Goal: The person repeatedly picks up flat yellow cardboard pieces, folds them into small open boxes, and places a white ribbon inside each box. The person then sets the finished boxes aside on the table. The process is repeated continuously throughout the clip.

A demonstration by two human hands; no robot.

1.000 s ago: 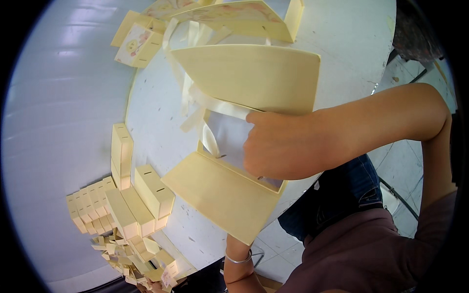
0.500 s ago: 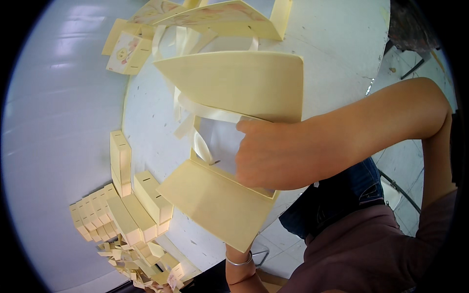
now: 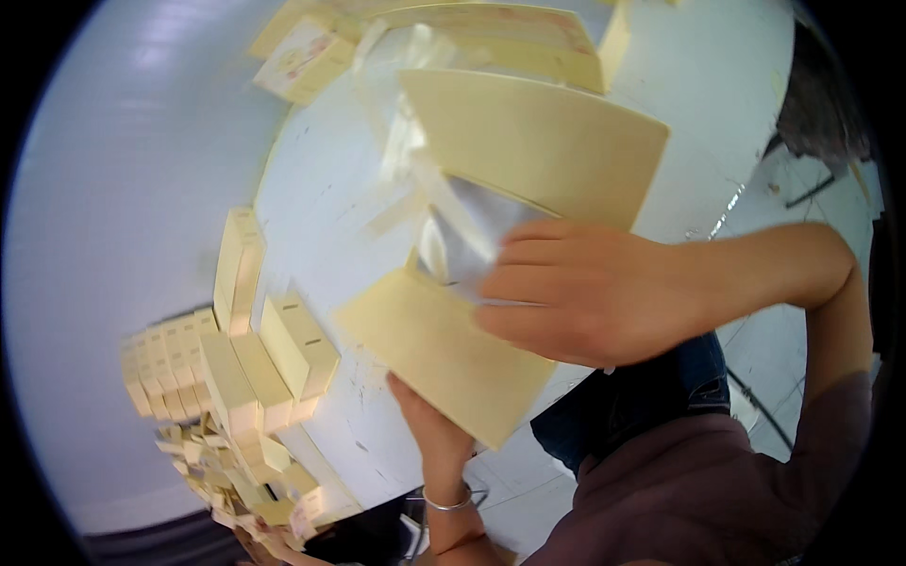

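A cream gift box [image 3: 543, 141] lies spread out on the white table, its two panels folded outward from a grey-lined middle. White ribbon [image 3: 434, 247] runs along its left side, blurred in places. Over the box's right end is my right hand [image 3: 595, 292], back up and fingers stretched, a little smeared; whether the fingertips touch the box I cannot tell. My left hand [image 3: 434, 424], with a bracelet at the wrist, is partly behind the near panel [image 3: 444, 349]. One stretched finger shows past the panel's edge; its other fingers are hidden.
Another cream box with a floral print [image 3: 491, 24] stands beyond, beside a smaller floral box [image 3: 307, 61]. Cream boxes [image 3: 297, 349] stand stacked along the wall at the left. Below them is a loose heap of cream pieces [image 3: 245, 481]. A dark chair [image 3: 816, 104] is at the right.
The box now appears farther right and higher in view. My right hand has shifted right, its fingers straighter. More of my left hand shows at the near panel's left edge.
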